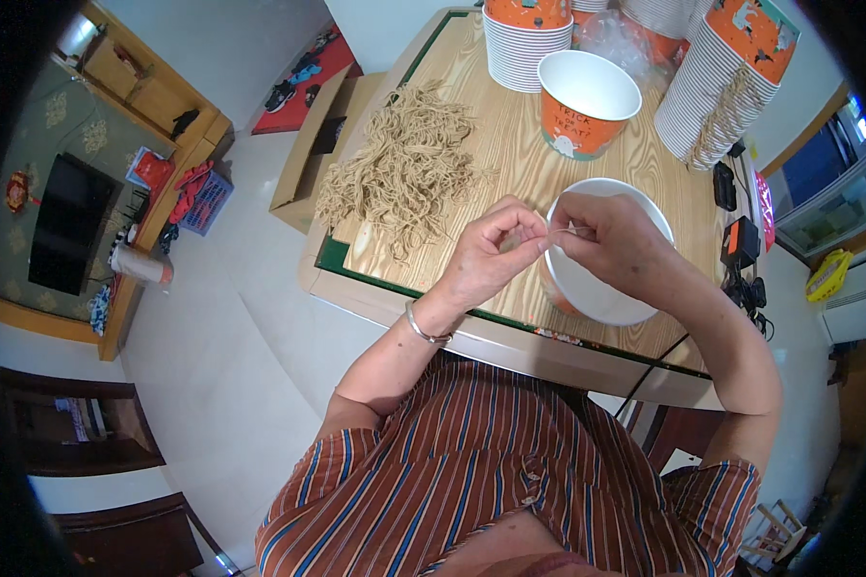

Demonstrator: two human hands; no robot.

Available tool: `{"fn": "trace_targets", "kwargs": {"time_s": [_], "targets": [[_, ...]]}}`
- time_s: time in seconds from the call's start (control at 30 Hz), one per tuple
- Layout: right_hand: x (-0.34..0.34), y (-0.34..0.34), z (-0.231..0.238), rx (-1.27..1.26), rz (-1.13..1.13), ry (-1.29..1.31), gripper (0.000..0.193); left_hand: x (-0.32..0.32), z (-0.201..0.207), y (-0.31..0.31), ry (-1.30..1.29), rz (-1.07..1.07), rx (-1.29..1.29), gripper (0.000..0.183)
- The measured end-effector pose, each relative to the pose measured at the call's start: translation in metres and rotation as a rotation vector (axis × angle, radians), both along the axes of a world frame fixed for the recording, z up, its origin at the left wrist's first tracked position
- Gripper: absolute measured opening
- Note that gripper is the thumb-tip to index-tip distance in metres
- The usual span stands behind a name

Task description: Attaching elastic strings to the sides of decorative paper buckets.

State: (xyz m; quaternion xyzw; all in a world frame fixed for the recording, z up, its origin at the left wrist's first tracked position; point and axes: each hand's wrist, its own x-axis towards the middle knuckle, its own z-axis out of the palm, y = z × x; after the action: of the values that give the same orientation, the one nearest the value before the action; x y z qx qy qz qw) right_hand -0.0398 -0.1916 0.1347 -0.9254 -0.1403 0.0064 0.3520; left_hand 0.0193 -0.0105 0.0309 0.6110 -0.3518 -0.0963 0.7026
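Note:
Both hands meet over the left rim of a white-lined paper bucket [614, 279] near the table's front edge. My left hand [496, 248] pinches thumb and fingertips together. My right hand [614, 236] is closed in a pinch right against it. Between the fingertips runs a short thin string [575, 231], pale and mostly hidden by the fingers. To the left lies a tangled heap of tan twine [409, 163]. Just behind the hands stands another open paper bucket [587, 115], orange with a white inside.
Nested orange buckets stand in stacks at the back [527, 48] and right [722, 87]; twine loops hang on the right stack. A clear plastic bag [611, 48] sits between them. Black power adapters [739, 240] line the right edge. A cardboard box [308, 163] stands left of the table [510, 173].

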Motion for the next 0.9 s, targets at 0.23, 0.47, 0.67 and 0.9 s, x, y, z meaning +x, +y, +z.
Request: {"fn": "trace_targets", "kwargs": {"time_s": [0.23,0.47,0.67,0.9], "targets": [[0.0,-0.002,0.003,0.042,0.042,-0.028,0.013,0.002,-0.01,0.002,0.005,-0.063,-0.154,0.009],[-0.004,-0.001,0.011,0.082,0.005,0.047,0.011,0.002,-0.031,0.008,-0.013,-0.069,-0.208,0.011],[0.001,-0.004,0.007,0.04,0.017,-0.012,0.014,-0.002,-0.036,0.007,0.074,-0.011,-0.241,0.02],[0.003,-0.007,0.005,0.014,0.024,0.043,0.016,-0.004,-0.001,0.019,-0.17,0.227,-0.035,0.022]]}}
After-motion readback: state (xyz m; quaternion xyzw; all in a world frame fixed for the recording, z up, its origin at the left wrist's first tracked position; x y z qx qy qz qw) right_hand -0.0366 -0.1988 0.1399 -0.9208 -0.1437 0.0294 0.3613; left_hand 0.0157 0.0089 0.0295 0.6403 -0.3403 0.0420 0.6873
